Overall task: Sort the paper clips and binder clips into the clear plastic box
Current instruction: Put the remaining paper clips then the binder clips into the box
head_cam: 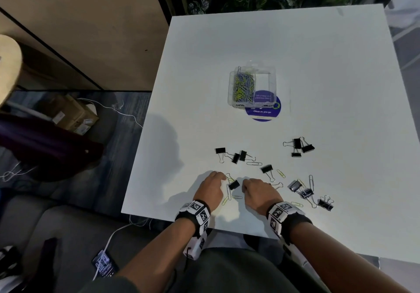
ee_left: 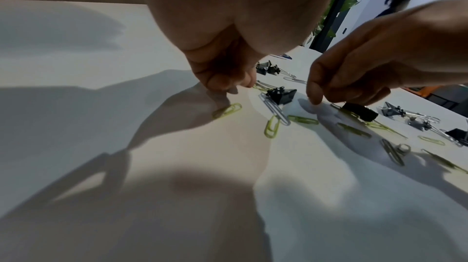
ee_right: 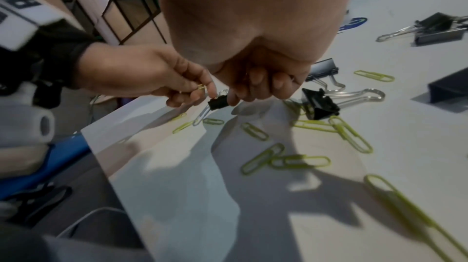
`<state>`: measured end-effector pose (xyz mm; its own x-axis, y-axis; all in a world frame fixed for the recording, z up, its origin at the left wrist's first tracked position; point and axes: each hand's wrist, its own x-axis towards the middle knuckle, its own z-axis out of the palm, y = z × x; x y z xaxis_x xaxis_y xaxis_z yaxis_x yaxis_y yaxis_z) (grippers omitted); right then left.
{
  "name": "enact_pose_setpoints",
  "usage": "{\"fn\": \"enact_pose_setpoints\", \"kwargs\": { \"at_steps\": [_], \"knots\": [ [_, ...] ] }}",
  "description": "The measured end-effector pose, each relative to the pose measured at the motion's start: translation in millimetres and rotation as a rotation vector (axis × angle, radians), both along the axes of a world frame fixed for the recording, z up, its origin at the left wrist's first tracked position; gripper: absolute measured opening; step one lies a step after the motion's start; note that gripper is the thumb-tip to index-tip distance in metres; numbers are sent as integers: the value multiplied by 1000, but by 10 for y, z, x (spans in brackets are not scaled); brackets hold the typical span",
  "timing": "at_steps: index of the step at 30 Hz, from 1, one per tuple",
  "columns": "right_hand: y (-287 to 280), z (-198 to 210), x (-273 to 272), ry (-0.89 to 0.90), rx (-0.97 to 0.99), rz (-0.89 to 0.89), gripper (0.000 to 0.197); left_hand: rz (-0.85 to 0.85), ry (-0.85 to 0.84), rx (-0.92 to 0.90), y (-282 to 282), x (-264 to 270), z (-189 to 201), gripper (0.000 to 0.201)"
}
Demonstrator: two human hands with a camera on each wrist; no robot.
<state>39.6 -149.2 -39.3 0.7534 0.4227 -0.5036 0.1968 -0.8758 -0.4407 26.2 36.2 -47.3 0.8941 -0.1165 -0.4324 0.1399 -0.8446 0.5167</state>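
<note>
The clear plastic box (head_cam: 252, 105) stands mid-table, its left compartment full of paper clips (head_cam: 243, 85) and its right one bare. Black binder clips (head_cam: 299, 145) and loose yellow-green paper clips (ee_right: 262, 158) lie scattered near the front edge. My left hand (head_cam: 223, 177) is low over the table and pinches a yellow-green paper clip (ee_right: 201, 86) between thumb and fingertips. My right hand (head_cam: 244, 184) is just to its right, fingers curled, index tip (ee_left: 314, 101) down on the table. What its curled fingers hold is hidden. A black binder clip (head_cam: 234, 184) lies between the two hands.
A round purple sticker (head_cam: 263, 112) sits under the box's front edge. The white table (head_cam: 318, 65) drops off at its left and front edges. Cardboard boxes (head_cam: 72, 115) and cables lie on the floor to the left. Foliage stands behind the table.
</note>
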Motion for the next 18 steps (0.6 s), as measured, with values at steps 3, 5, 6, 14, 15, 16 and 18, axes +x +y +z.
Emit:
{"fn": "enact_pose_setpoints", "kwargs": {
  "at_steps": [3, 5, 6, 14, 15, 16, 18],
  "knots": [
    [68, -30, -78, -44, -7, 76, 27, 26, -50, 9, -43, 57, -16, 35],
    [111, -81, -109, -61, -9, 90, 30, 17, -86, -4, -47, 79, -37, 26],
    [127, -108, -115, -68, -11, 70, 30, 0, -98, -6, -47, 88, -46, 23],
    [210, -205, -180, -82, 23, -59, 10, -150, -83, 46, -46, 154, -73, 20],
    [213, -211, -191, -89, 28, -68, 10, -160, -78, 49, -57, 168, -69, 22],
    [214, -208, -202, -100, 26, -67, 10, -163, -71, 50, -69, 181, -64, 24],
    [214, -186, -219, -129, 18, -30, 15, -161, -67, 54, -86, 199, -59, 27]
  ]
}}
